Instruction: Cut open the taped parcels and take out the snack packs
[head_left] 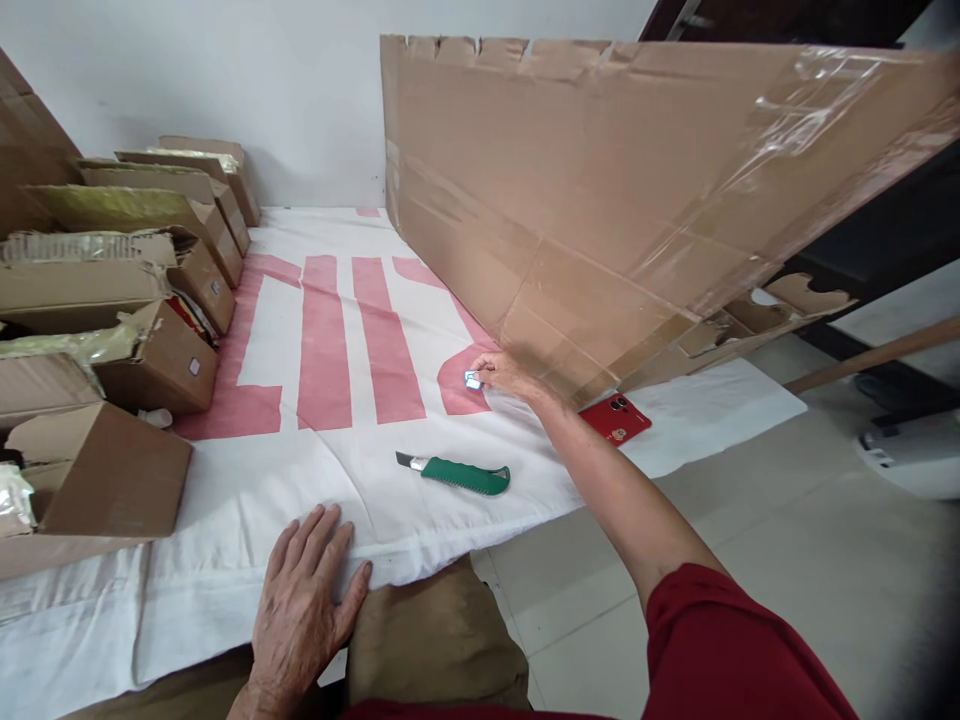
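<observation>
The right hand (504, 375) pinches a small white-blue object (472, 380) on the white sheet (420, 420), just beside the leaning cardboard (600, 200). It seems light and stiff (fingertips suffice). The left hand (304, 590) lies flat and open on the sheet, holding nothing.

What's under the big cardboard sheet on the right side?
The cardboard sheet leans over the white cloth. A red phone pokes out beneath its lower edge beside the right hand. Anything farther under is hidden.
</observation>
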